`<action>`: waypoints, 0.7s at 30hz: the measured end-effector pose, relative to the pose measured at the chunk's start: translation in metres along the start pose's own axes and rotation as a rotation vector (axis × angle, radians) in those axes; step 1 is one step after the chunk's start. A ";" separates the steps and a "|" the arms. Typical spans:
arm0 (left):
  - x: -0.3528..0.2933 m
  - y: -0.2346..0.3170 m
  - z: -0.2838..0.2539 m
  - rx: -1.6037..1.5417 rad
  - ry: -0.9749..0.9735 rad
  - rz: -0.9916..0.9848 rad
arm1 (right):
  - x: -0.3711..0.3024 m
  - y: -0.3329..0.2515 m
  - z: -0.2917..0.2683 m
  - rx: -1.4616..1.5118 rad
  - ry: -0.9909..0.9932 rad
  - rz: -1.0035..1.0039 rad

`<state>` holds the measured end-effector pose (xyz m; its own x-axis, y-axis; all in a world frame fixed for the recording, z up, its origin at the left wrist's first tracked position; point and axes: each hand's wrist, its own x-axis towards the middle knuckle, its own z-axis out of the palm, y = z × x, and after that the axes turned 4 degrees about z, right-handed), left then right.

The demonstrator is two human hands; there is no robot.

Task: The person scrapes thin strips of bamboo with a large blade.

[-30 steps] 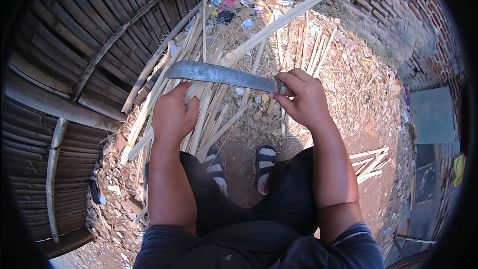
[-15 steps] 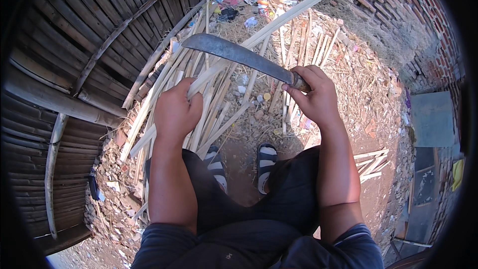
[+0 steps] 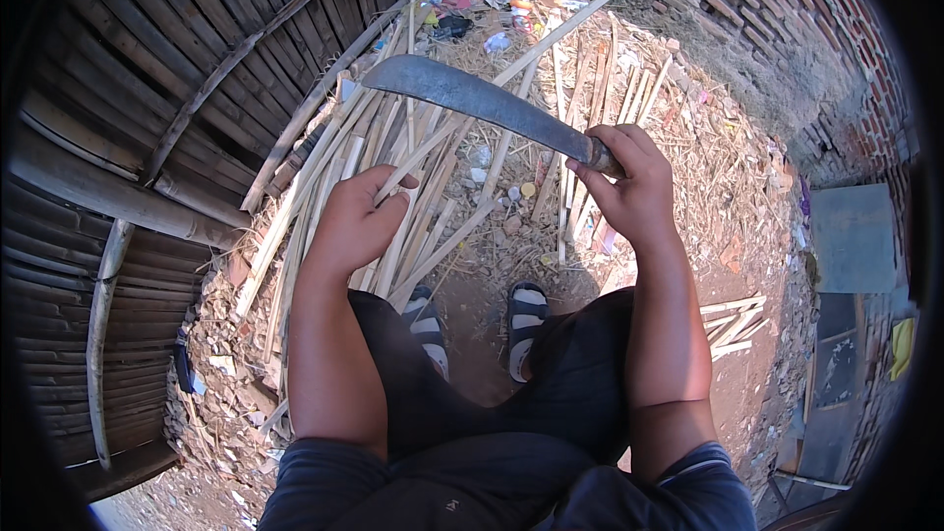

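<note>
My right hand (image 3: pixel 634 187) is wrapped round the handle of a machete (image 3: pixel 472 98). Its broad, dark, curved blade points to the left, passing over a long pale bamboo strip (image 3: pixel 600 4). Whether the blade touches the strip I cannot tell. My left hand (image 3: pixel 360 221) grips this strip near its lower end, thumb and fingers closed about it. From there the strip slants up and right toward the brick wall, with a narrow side facing up. Beneath both hands, many cut strips (image 3: pixel 433 211) lie in a loose pile on the ground.
A bamboo-slat wall (image 3: pixel 187 49) stands along the left, and a brick wall (image 3: pixel 787 29) curves round the far right. Rubble, shavings and coloured litter (image 3: pixel 457 0) cover the ground. My sandalled feet (image 3: pixel 526 329) are close below. A short bundle of strips (image 3: pixel 733 324) lies at right.
The bamboo strip has turned in my left hand, so a narrower side now shows, and its far end is slightly higher. The machete has tilted, showing more of its blade face.
</note>
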<state>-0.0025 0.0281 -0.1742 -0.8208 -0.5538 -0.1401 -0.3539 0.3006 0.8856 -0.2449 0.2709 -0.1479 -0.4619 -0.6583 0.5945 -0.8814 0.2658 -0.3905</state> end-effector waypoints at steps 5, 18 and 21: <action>0.007 -0.026 0.013 -0.013 0.141 0.384 | -0.003 -0.026 0.020 -0.047 -0.170 -0.202; 0.000 -0.002 0.003 0.056 0.018 0.077 | -0.001 0.003 -0.010 -0.014 0.003 0.107; 0.001 -0.001 0.006 0.080 0.084 0.081 | -0.002 -0.009 -0.002 -0.008 -0.104 0.029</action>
<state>-0.0055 0.0314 -0.1779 -0.8088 -0.5874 -0.0285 -0.3252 0.4063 0.8539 -0.2359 0.2712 -0.1439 -0.4750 -0.7193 0.5070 -0.8687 0.2912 -0.4006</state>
